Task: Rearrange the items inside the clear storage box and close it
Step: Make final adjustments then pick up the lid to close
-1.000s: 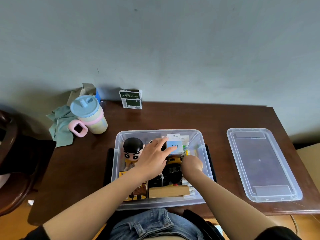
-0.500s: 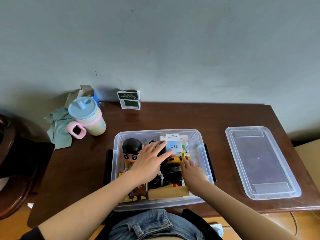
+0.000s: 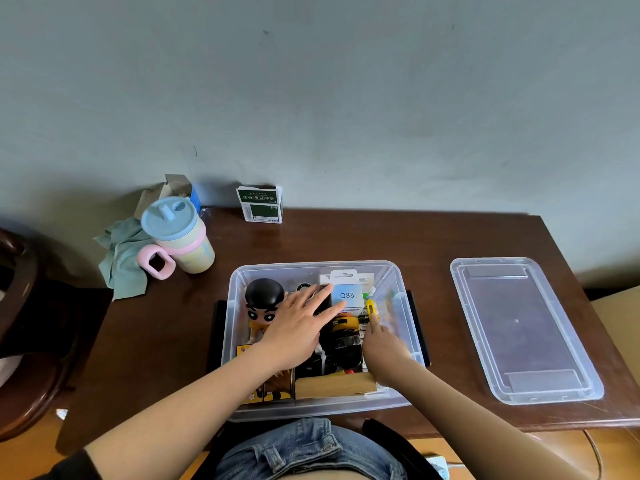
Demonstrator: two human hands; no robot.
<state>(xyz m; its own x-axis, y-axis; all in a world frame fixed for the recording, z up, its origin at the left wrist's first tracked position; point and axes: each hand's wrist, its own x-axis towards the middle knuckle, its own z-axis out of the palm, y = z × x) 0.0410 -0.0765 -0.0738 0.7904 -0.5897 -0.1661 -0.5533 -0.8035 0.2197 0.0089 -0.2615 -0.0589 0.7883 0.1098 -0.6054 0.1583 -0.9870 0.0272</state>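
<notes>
The clear storage box [image 3: 239, 306] sits open on the brown table in front of me, packed with items. A cartoon figure with black hair [image 3: 264, 301] stands at its left, and a white and blue box marked Q88 [image 3: 347, 295] stands at the back. My left hand [image 3: 301, 323] lies flat over the items in the middle, fingers straight and spread, fingertips touching the Q88 box. My right hand [image 3: 382, 344] reaches into the right side, its index finger extended onto a small yellow item [image 3: 371, 308]. A wooden block [image 3: 334, 386] lies along the near wall. The clear lid [image 3: 519, 327] lies apart, to the right.
A pastel cup with a blue lid and pink handle [image 3: 176, 237] stands at the back left beside a green cloth [image 3: 119, 258]. A green and white carton [image 3: 260, 203] stands against the wall. A dark wooden chair [image 3: 20, 323] is at the far left.
My right hand opened from a curled fist over the box and stretched forward along the right side to the yellow item. My left hand stayed over the middle items, spread a little flatter.
</notes>
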